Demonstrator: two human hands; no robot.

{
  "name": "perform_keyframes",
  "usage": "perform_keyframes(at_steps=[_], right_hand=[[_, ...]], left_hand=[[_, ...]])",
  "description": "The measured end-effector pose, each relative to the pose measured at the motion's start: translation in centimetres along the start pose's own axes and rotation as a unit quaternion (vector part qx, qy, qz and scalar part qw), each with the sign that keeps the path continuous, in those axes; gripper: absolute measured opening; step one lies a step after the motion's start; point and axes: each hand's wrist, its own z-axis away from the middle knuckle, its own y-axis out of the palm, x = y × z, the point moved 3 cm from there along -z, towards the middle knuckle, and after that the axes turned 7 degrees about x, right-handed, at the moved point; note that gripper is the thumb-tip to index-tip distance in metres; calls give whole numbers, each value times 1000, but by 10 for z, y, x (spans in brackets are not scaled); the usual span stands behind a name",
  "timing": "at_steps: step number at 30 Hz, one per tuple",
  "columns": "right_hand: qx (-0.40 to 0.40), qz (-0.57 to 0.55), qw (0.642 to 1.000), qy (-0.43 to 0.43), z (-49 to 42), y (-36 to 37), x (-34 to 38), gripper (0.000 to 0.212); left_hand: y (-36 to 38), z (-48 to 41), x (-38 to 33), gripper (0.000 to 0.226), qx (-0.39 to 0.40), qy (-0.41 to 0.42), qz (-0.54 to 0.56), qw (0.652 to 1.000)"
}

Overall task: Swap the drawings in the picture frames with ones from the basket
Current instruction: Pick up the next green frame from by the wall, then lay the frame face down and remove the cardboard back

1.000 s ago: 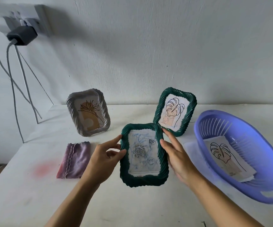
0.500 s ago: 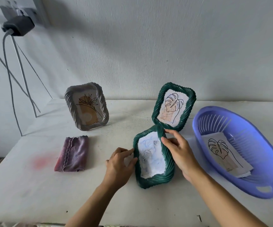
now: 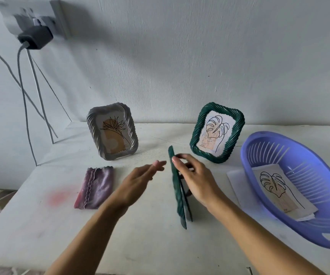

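Turning green frame [image 3: 177, 187] edge-on at tabletop [image 3: 152, 235] centre, between grey frame [image 3: 112, 133] and basket [image 3: 299, 187].
Right hand [image 3: 197, 180] closed on its top edge and back; left hand [image 3: 138, 181] open, flat, empty, just beside. Best to steady the base with the left hand and free the back panel gently; its drawing is hidden. Spare drawing [image 3: 277, 187] lies in basket.
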Motion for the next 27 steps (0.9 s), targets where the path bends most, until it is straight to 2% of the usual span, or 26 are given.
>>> perform_keyframes(at_steps=[2, 4, 7, 10, 12, 16, 20, 24, 27], right_hand=[[26, 9, 1000, 8, -3, 23, 2, 32], [33, 56, 998, -9, -3, 31, -4, 34], [41, 106, 992, -52, -1, 36, -14, 30], [49, 184, 977, -95, 1, 35, -30, 29], [49, 244, 961, -122, 2, 34, -42, 28], [43, 353, 915, -192, 8, 39, -61, 34], [23, 357, 908, -219, 10, 41, -71, 37], [23, 327, 919, -221, 8, 39, -73, 36], [9, 279, 932, -232, 3, 30, -70, 34]], left_hand=[[-15, 14, -7, 29, -9, 30, 6, 999], [-17, 17, -7, 18, -11, 28, -50, 998], [-26, 18, 16, 22, -66, -4, -108, 992], [-32, 17, 38, 21, -66, -6, -177, 982], [-30, 17, 56, 23, -67, -33, -212, 974], [-18, 20, 88, 27, -136, -62, -305, 941], [-8, 23, 95, 24, -172, -32, -316, 932], [-7, 20, 97, 46, -189, -4, -319, 929], [-3, 14, 89, 47, -215, 21, -345, 913]])
